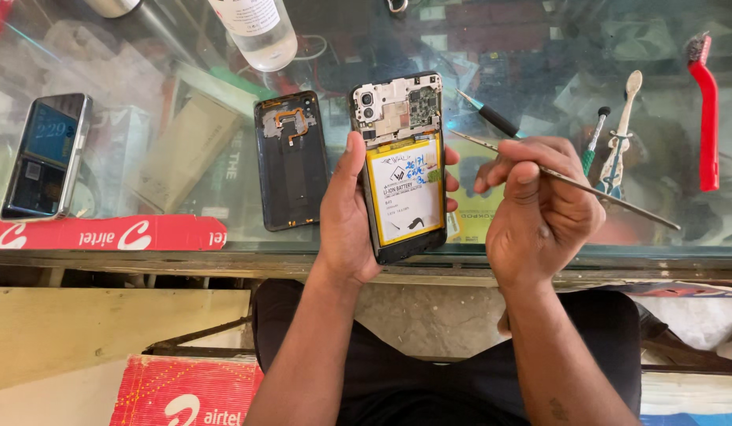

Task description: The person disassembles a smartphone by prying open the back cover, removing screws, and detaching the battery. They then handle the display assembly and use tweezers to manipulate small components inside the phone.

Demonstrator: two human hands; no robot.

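Glass makes up the counter [539,47], and it is crowded from edge to edge. At the far left of the frame a finished phone [45,155] lies face up, well apart from the work. Near the top, left of centre, stands a clear bottle [259,30]. Just below it a dark back cover [292,160] rests flat, inner side up, just beside the left hand.

Centre frame, the left hand [346,229] holds an opened phone [399,166] upright over the counter's near edge, thumb along its left side and fingertips wrapped round the right side, clamped on the frame. Its yellow-and-white battery [405,189] and the bare circuit board [397,106] above it are exposed. I judge this thing light and stiff but fragile: the board and the soft battery should not be pressed or pierced, so the side rails are the safe place to grip. The smooth edges look slippery.

Right of centre, the right hand [531,213] pinches a thin metal pry tool [563,180] between thumb and closed fingers, its tip pointing at the phone's right edge near the battery's top. It looks slim and springy, best held near its middle.

Further right lie a dark-handled screwdriver [492,117], a green-handled screwdriver [595,138], a pale brush [622,134] and, at the far right, a red brush [703,110].
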